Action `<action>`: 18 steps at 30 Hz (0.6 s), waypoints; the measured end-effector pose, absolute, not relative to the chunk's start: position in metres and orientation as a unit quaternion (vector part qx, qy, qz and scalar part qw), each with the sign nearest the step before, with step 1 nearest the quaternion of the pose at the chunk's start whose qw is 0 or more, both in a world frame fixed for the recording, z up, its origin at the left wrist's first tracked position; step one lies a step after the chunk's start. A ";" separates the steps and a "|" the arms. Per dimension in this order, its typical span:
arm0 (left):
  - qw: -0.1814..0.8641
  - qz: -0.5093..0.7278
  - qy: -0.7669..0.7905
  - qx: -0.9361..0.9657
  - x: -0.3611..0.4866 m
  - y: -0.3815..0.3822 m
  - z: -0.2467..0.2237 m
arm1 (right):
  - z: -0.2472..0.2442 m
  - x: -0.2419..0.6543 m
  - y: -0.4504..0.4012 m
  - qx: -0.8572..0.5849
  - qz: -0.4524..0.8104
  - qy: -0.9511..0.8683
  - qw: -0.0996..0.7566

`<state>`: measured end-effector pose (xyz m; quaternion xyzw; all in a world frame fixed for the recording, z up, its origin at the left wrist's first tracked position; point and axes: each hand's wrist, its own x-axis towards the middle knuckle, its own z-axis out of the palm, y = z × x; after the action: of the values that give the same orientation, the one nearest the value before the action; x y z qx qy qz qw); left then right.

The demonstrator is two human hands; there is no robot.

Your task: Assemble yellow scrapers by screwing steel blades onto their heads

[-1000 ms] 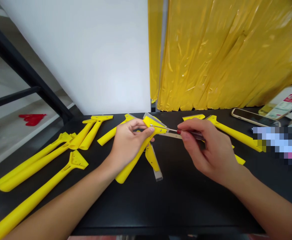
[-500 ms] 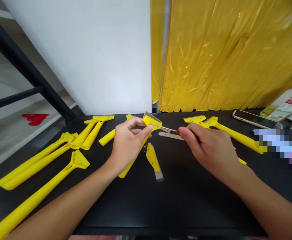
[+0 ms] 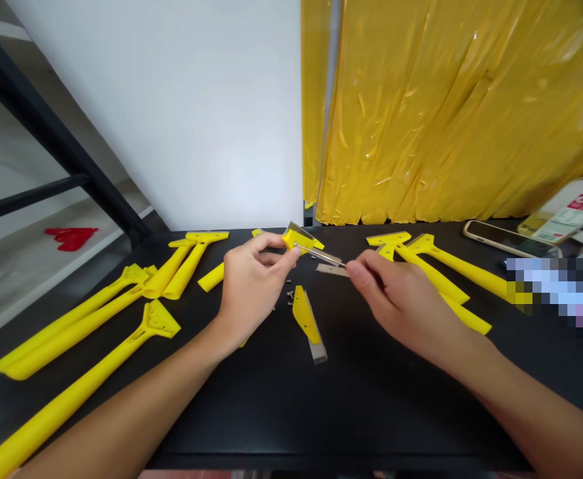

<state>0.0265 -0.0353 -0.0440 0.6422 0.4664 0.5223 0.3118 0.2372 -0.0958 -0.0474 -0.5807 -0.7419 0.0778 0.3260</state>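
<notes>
My left hand (image 3: 256, 283) grips a yellow plastic scraper (image 3: 298, 239) by its head, and the handle is mostly hidden behind my hand. My right hand (image 3: 395, 299) holds a thin metal screwdriver (image 3: 321, 256), its tip resting on the scraper head and its grip hidden in my fingers. Between my hands, a detached steel blade (image 3: 331, 269) lies on the black table (image 3: 371, 412). Several small screws (image 3: 289, 294) sit just beyond my left wrist. Close by is another yellow scraper head (image 3: 305, 318) with a steel blade (image 3: 318, 347) at its end.
Several yellow scrapers (image 3: 86, 332) lie to the left and others (image 3: 435, 273) to the right. A phone (image 3: 510, 239) and printed packaging (image 3: 565, 216) stand at the back right. A yellow plastic curtain (image 3: 445, 113) hangs behind the table.
My right hand has moved left, bringing the screwdriver closer to the scraper. The scraper in my left hand has turned, and its handle has dropped out of sight behind that hand.
</notes>
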 end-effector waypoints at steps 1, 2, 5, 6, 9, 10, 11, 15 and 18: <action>0.306 0.523 0.467 0.644 0.026 -0.035 -0.045 | -0.048 0.236 -0.096 -0.580 0.093 -0.737 0.334; 0.299 0.524 0.469 0.645 0.026 -0.035 -0.045 | -0.049 0.236 -0.096 -0.579 0.102 -0.733 0.342; 0.288 0.523 0.470 0.650 0.025 -0.034 -0.048 | -0.049 0.236 -0.096 -0.578 0.091 -0.735 0.343; 0.285 0.523 0.467 0.653 0.025 -0.034 -0.049 | -0.049 0.236 -0.096 -0.577 0.081 -0.739 0.338; 0.269 0.526 0.454 0.667 0.025 -0.034 -0.052 | -0.049 0.237 -0.096 -0.573 0.082 -0.741 0.341; 0.262 0.527 0.452 0.671 0.025 -0.034 -0.053 | -0.049 0.237 -0.096 -0.573 0.091 -0.738 0.346; 0.255 0.527 0.450 0.674 0.025 -0.034 -0.053 | -0.049 0.237 -0.096 -0.575 0.100 -0.732 0.352; 0.250 0.531 0.448 0.675 0.025 -0.034 -0.053 | -0.050 0.235 -0.096 -0.574 0.117 -0.723 0.367; 0.243 0.537 0.440 0.678 0.025 -0.035 -0.053 | -0.051 0.235 -0.094 -0.557 0.106 -0.748 0.344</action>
<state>0.0255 -0.0348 -0.0533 0.6776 0.4398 0.5372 0.2425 0.2347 -0.0943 -0.0514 -0.5574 -0.7482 0.1062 0.3439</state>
